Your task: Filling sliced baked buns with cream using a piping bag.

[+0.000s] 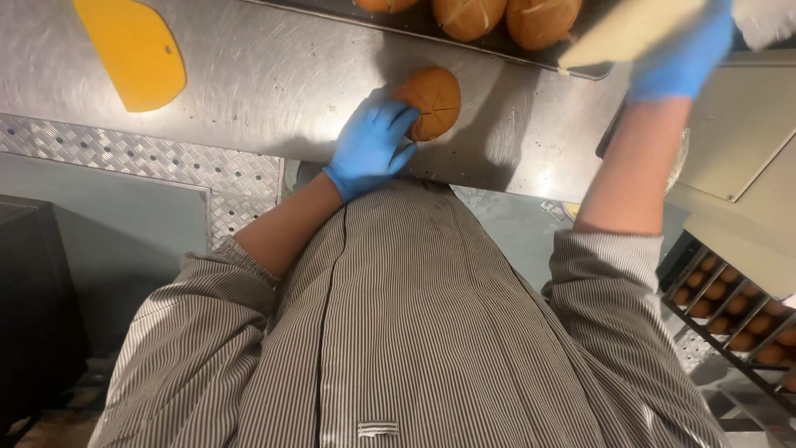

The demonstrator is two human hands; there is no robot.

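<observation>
A round brown bun [431,99] with scored lines on top lies on the steel table [274,75]. My left hand [371,145], in a blue glove, rests against the bun's near left side, fingers curled around it. My right hand [681,58], also in a blue glove, is raised at the upper right and grips a long pale flat blade or board [630,31] that points left over the tray. What the blade is exactly cannot be told.
A dark tray [497,46] with several baked buns sits at the table's far edge. A yellow plastic scraper [133,51] lies at the upper left. A rack of small rolls [738,315] stands low at the right. Checker-plate floor shows at the left.
</observation>
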